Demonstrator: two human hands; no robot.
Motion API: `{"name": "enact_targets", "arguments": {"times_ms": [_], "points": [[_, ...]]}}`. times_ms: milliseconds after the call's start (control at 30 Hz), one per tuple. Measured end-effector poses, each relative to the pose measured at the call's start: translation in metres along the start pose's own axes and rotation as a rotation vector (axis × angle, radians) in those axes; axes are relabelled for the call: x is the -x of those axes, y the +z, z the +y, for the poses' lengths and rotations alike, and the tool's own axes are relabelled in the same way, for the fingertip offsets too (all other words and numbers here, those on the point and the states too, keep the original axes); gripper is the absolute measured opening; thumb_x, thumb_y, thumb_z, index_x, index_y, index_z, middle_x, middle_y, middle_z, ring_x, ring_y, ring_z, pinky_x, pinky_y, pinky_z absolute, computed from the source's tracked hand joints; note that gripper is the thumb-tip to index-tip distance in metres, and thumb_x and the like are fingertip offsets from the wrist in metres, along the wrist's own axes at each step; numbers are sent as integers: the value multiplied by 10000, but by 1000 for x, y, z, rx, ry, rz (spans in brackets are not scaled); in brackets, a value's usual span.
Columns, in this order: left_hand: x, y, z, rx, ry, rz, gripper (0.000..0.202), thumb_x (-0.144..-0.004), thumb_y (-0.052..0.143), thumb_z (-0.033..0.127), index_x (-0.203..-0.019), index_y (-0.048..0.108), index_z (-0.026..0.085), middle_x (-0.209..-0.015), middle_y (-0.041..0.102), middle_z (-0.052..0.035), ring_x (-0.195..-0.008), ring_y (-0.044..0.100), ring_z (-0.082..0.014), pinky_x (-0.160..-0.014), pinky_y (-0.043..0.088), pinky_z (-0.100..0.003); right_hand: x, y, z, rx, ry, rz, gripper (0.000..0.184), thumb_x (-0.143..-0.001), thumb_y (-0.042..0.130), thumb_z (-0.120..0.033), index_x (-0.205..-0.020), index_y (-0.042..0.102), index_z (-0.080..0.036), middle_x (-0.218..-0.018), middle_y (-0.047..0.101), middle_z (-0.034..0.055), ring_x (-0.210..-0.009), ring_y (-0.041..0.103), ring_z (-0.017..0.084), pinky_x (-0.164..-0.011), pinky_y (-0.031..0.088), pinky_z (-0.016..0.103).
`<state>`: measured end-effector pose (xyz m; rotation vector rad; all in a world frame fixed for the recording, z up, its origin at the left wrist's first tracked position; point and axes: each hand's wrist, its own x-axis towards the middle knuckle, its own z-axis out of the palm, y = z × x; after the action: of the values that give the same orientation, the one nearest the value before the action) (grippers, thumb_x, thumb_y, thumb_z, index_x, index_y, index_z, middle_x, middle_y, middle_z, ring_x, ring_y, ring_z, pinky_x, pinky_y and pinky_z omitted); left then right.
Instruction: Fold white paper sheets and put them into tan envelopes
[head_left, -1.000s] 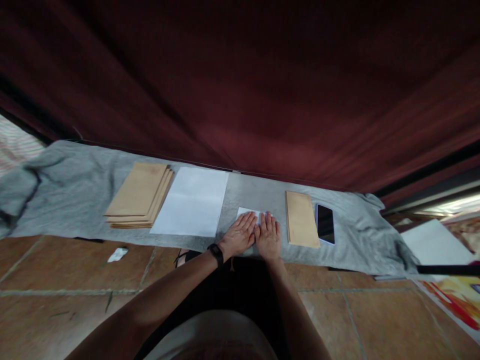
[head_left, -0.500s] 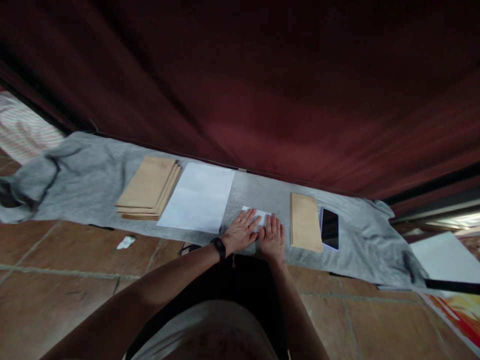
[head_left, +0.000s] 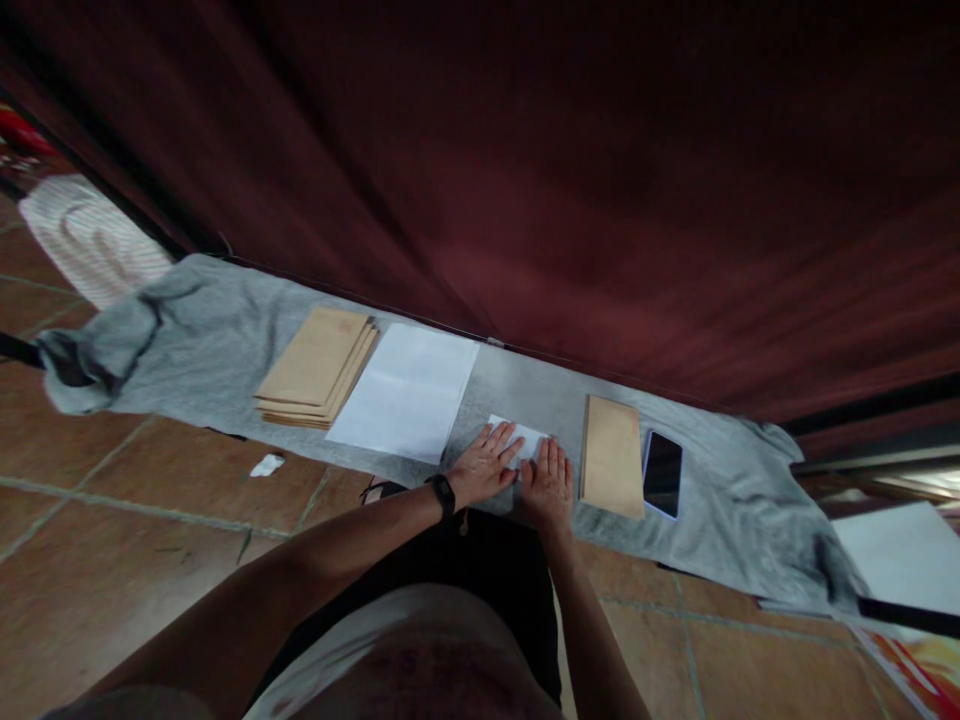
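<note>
A small folded white paper [head_left: 530,440] lies on the grey cloth [head_left: 517,385], partly covered by my hands. My left hand [head_left: 484,468] rests flat on its left part, fingers stretched out and somewhat spread, a dark band on the wrist. My right hand [head_left: 547,490] lies flat at its right side, fingers straight and close together. To the left is a stack of white sheets [head_left: 409,390], with a pile of brown envelopes [head_left: 315,358] beyond it. One brown envelope [head_left: 613,455] lies just right of my right hand.
A phone [head_left: 663,475] with a dark screen lies right of the single envelope. A dark red curtain [head_left: 480,200] hangs along the back edge. On the tiled floor is a crumpled white scrap [head_left: 267,465]. A white board [head_left: 904,555] stands at the far right.
The camera view has tilted and shifted slightly, so everything sits a little differently in the picture. Both hands stay flat on the folded paper, with slightly more of it showing between them.
</note>
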<state>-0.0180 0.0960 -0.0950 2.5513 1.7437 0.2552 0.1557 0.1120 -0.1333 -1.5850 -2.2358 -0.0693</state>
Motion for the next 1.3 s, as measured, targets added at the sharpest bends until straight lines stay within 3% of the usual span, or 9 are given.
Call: {"name": "enact_targets", "arguments": {"times_ms": [233,333,500,667,867,1100,1300], "points": [[1,-4,3,-6,-12,-17,604,-962,445,367,-1509,363,125,-1586,336,-195,-1492,262,-314,-1199,183,-503,4,-6,8,10,13,-29,556,-1024,311,-323,-1507,374,-55,-1500,460,220,-1374,432,316,-1114,331,509],[0,-5,3,-8,-6,-22,593,-968,437,362,-1506,370,123,-1583,339,-199,-1492,263,-314,-1199,187,-509,0,-8,-1,8,13,-28,543,-1008,323,-263,-1502,373,-43,-1522,432,213,-1404,392,315,-1132,307,512],[-1,-5,2,-9,10,-24,584,-965,442,346,-1493,394,100,-1583,337,-205,-1497,243,-328,-1201,184,-513,-6,-10,-16,-29,-111,-122,530,-973,338,-182,-1489,414,-89,-1559,398,159,-1452,325,251,-1158,289,441],[-1,-5,1,19,6,-8,583,-977,437,365,-1502,385,118,-1587,333,-196,-1498,243,-321,-1208,169,-510,-2,-10,-12,26,-185,-139,469,-985,412,-226,-1437,497,-133,-1550,413,162,-1458,316,271,-1170,256,484],[3,0,-3,84,-12,37,570,-995,406,409,-1509,382,164,-1604,317,-157,-1508,230,-268,-1226,146,-474,3,-6,-7,19,-95,-36,508,-1030,356,-328,-1501,396,-145,-1549,406,179,-1423,370,300,-1122,308,515],[13,12,-4,102,-196,104,679,-965,447,447,-1514,341,62,-1602,301,-194,-1511,218,-279,-1227,191,-449,8,-8,3,-13,-36,-17,610,-1037,308,-420,-1547,286,-87,-1533,414,216,-1407,389,311,-1115,325,497],[19,10,-7,86,-234,113,646,-981,406,421,-1505,360,47,-1590,332,-185,-1510,223,-277,-1229,196,-442,14,-12,9,-32,8,-58,594,-1032,311,-409,-1540,310,-102,-1529,430,193,-1413,381,308,-1122,328,485]]}}
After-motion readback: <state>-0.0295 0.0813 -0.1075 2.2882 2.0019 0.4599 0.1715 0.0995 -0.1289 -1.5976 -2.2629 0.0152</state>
